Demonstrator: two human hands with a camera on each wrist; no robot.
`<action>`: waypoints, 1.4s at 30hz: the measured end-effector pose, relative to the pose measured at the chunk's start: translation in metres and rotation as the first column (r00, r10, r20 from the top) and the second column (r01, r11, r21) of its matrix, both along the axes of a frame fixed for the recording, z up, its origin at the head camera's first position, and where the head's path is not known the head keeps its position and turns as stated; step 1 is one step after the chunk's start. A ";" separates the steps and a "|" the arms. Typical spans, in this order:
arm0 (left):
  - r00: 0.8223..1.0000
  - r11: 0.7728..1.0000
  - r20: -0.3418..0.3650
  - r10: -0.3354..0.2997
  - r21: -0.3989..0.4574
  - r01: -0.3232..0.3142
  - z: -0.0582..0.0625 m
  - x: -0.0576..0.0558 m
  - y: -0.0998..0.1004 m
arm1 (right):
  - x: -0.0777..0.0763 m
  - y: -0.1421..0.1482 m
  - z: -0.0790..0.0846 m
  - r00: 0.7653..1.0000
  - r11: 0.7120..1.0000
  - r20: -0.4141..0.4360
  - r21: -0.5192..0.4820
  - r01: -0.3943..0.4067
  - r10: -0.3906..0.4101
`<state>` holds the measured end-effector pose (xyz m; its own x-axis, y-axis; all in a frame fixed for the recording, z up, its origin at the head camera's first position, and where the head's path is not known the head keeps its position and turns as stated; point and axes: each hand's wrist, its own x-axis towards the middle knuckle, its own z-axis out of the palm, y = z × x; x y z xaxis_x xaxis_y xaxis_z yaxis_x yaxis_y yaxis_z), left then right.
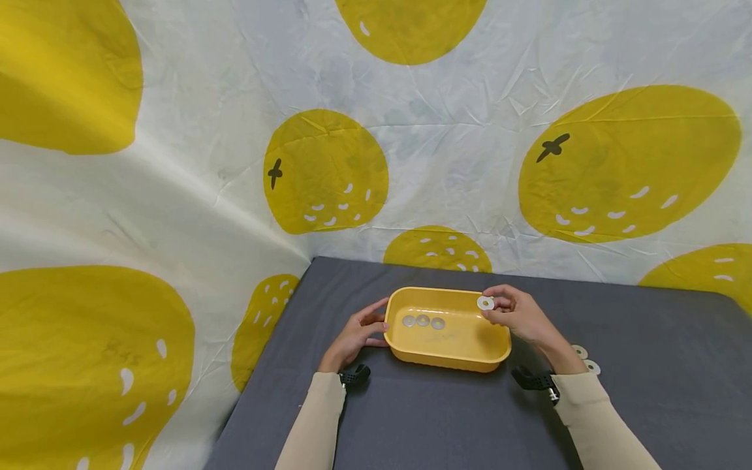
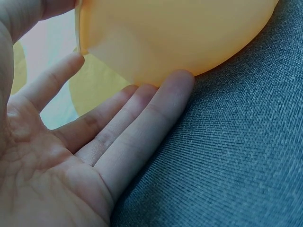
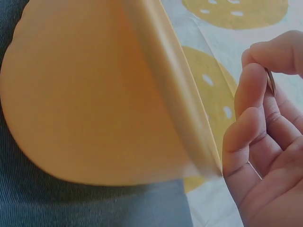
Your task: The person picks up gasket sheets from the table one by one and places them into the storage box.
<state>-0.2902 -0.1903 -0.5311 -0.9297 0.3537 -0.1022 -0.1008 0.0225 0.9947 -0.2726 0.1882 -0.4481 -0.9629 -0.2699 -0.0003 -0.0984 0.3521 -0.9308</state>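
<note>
A yellow plastic tray (image 1: 449,356) stands on the grey cloth, with several washers (image 1: 437,323) lying in a row on its floor. At its left end my left hand (image 1: 355,333) holds the rim with the thumb, while the other fingers (image 2: 147,123) lie against the outside wall. My right hand (image 1: 523,318) pinches another flat washer (image 1: 485,303) between thumb and fingers, above the tray's far right corner. Seen in the right wrist view, the pinched washer (image 3: 270,82) is edge-on, mostly hidden by the fingertips.
More washers (image 1: 592,367) lie on the grey cloth (image 1: 664,365) to the right, partly hidden by my right wrist. A white fabric wall (image 1: 435,163) with yellow fruit shapes rises behind the table and along its left side. Each wrist wears a black strap (image 1: 531,378).
</note>
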 end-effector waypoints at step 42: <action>1.000 1.000 0.013 0.006 0.008 -0.006 0.002 -0.001 0.001 | -0.006 -0.074 -0.016 0.983 0.999 -0.183 0.049 0.023 -0.014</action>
<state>-0.2910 -0.1890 -0.5296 -0.9304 0.3491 -0.1116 -0.1141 0.0136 0.9934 -0.2781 0.1143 -0.4636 -0.9528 -0.2560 0.1633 -0.2585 0.4015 -0.8786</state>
